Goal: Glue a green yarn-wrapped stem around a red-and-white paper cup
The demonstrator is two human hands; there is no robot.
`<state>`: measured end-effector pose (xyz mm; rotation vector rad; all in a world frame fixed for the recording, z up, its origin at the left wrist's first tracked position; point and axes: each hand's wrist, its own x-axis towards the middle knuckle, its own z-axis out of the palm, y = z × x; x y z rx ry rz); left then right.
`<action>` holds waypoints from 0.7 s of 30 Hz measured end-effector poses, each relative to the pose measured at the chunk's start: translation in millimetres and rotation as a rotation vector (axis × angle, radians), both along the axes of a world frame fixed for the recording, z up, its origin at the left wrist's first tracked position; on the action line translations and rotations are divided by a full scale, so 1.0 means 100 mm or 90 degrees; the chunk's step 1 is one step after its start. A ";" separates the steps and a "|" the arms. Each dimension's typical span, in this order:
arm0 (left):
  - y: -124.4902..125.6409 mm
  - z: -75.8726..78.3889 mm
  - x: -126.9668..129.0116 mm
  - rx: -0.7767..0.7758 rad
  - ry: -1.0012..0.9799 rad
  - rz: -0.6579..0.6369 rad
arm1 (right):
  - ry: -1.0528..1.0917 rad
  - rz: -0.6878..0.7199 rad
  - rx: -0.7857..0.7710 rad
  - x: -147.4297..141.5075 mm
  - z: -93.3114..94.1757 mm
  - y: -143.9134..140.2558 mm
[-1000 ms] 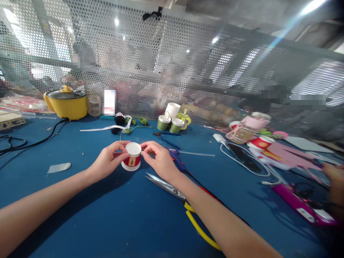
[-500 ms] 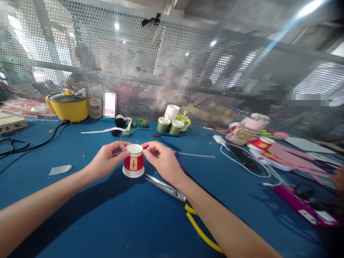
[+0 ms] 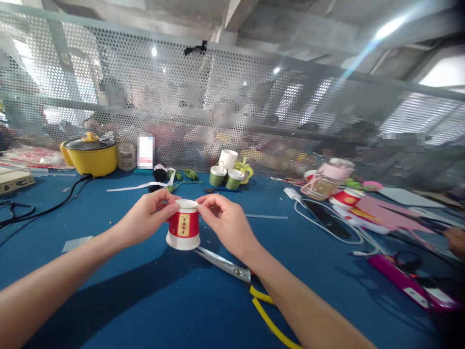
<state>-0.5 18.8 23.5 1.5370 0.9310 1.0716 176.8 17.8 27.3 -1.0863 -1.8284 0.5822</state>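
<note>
A red-and-white paper cup (image 3: 185, 225) with a yellow label stands with its wider white end down. Thumb and fingers of my left hand (image 3: 150, 214) pinch the left side of its narrower top rim. On the opposite side, my right hand (image 3: 227, 220) pinches the same rim. The cup seems slightly off the table, its shadow falling below and to the left. Just beneath my right hand and forearm lie scissors (image 3: 232, 269) with yellow handles, their blade tips close to the cup's lower edge.
Green-wrapped cups (image 3: 218, 175) and a white cup (image 3: 228, 159) stand ahead, before a perforated metal screen (image 3: 174, 97). A yellow pot (image 3: 92, 157) is at back left. Rightward are a phone (image 3: 329, 218), white cables, a purple power strip (image 3: 395, 281) and another person's hand (image 3: 454, 241).
Both hands still grip the cup, which has come slightly nearer and looks larger. The camera view has tilted up, so the background sits lower.
</note>
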 end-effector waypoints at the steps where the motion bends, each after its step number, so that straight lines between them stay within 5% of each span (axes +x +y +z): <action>1: 0.01 0.01 0.01 -0.005 -0.001 -0.002 | 0.004 -0.002 0.000 0.01 0.00 0.00; 21: 0.02 -0.01 0.09 -0.024 -0.022 -0.007 | -0.040 -0.041 0.036 0.06 -0.03 0.03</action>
